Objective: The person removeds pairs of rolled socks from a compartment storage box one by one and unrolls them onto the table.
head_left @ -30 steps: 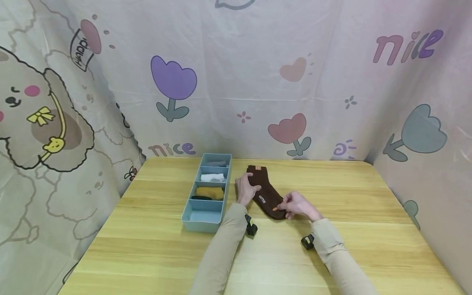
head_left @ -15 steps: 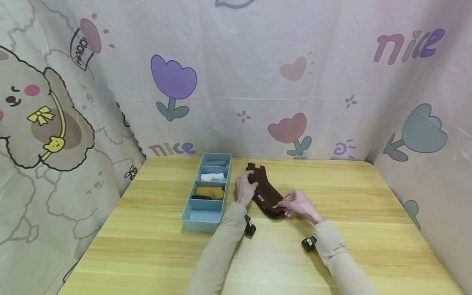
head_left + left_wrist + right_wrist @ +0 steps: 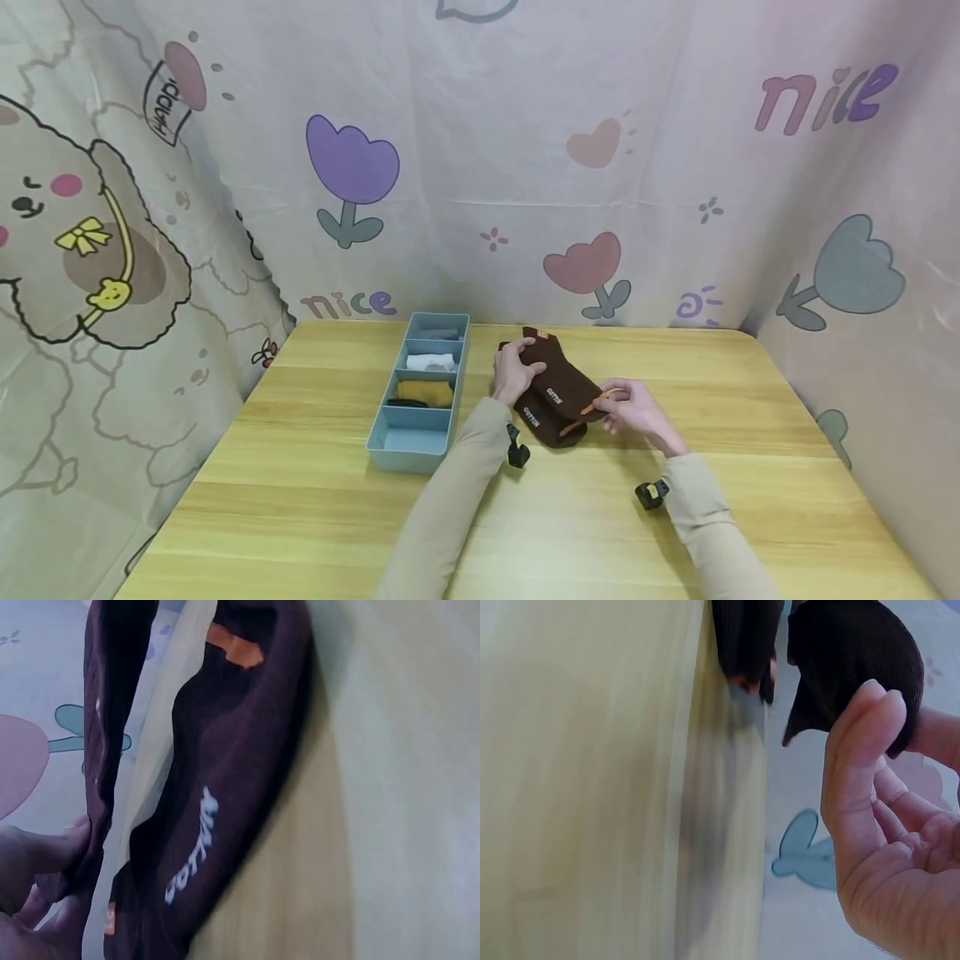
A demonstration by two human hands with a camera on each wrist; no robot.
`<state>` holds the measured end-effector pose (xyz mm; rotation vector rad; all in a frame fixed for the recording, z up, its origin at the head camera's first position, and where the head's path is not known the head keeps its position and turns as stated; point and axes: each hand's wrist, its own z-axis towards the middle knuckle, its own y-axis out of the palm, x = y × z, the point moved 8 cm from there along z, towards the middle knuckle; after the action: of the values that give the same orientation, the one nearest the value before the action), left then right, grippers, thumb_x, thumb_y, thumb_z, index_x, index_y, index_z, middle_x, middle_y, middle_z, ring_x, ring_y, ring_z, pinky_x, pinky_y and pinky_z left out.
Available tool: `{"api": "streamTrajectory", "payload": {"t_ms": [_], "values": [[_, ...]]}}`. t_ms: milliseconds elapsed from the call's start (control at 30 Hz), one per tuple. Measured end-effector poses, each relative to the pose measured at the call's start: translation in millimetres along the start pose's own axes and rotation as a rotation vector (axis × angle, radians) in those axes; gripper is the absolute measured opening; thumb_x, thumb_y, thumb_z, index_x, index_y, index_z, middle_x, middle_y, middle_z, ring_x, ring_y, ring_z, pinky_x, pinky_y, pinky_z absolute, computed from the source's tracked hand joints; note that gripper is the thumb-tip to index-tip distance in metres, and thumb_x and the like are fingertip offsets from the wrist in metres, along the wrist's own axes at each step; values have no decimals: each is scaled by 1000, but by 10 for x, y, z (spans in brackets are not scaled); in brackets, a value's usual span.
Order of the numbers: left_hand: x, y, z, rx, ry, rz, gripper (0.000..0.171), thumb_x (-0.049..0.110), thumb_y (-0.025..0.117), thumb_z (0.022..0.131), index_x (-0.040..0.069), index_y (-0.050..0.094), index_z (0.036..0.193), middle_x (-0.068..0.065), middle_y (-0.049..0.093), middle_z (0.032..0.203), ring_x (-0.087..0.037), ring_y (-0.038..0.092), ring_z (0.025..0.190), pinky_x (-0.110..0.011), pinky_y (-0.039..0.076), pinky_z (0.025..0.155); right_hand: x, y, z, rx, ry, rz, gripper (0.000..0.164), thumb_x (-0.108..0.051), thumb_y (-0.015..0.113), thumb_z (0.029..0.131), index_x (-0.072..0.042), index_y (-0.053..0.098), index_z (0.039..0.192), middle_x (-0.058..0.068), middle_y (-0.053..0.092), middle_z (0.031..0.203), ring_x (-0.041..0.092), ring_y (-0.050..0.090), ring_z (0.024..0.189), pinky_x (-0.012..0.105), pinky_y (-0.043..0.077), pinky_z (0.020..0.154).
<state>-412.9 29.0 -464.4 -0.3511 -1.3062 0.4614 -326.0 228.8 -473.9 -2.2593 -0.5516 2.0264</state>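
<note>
Two dark brown socks with white "COTTON" lettering lie one over the other. The upper sock [image 3: 558, 375] is raised and shifted off the lower sock [image 3: 529, 419], which rests on the table. My right hand [image 3: 633, 410] pinches the upper sock at its toe, by the orange patch; the right wrist view shows thumb and fingers on the toe [image 3: 855, 660]. At the cuff end, my left hand [image 3: 513, 375] pinches the upper sock between thumb and fingers. In the left wrist view a gap separates the raised sock [image 3: 120, 690] from the lower one.
Left of the socks stands a blue divided box [image 3: 408, 462]. Its compartments hold a grey folded item [image 3: 438, 333], a white one [image 3: 431, 362] and a mustard one [image 3: 425, 392] beside something dark; the nearest compartment is bare. A printed curtain [image 3: 480, 167] hangs behind the wooden table [image 3: 300, 500].
The upper sock has come up off the lower one and moved right, its toe in my right hand. My left hand has shifted slightly right with the cuff. The lower sock now shows beneath.
</note>
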Motion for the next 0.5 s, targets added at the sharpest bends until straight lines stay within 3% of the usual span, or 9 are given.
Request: {"api": "streamTrajectory", "payload": {"t_ms": [233,400,433,500], "values": [[45,276,74,-108,2,2,47,0,76,84,7,67,130,-19,67,132,-30,64,124,-39,52,105,111,-200,-20,25,24,25,34,0,57,97,17,44,124,7,68,86,11,67,59,30,61,60],[35,457,52,-245,-18,19,57,-4,63,90,8,53,145,-20,58,145,-31,56,133,-37,50,100,214,-260,-28,54,56,4,35,4,55,97,18,42,126,11,65,87,13,68,59,30,61,61],[39,479,42,-269,-19,15,59,-4,62,91,8,50,147,-20,55,147,-34,58,129,-38,50,97,226,-273,-31,64,56,-13,35,4,55,97,18,42,126,12,65,86,14,67,59,30,61,61],[62,492,22,-287,-15,7,60,-3,61,92,7,47,149,-19,49,153,-36,52,136,-39,49,99,212,-303,-48,95,43,-101,36,2,58,95,17,46,126,16,64,86,14,66,62,30,60,61]]}}
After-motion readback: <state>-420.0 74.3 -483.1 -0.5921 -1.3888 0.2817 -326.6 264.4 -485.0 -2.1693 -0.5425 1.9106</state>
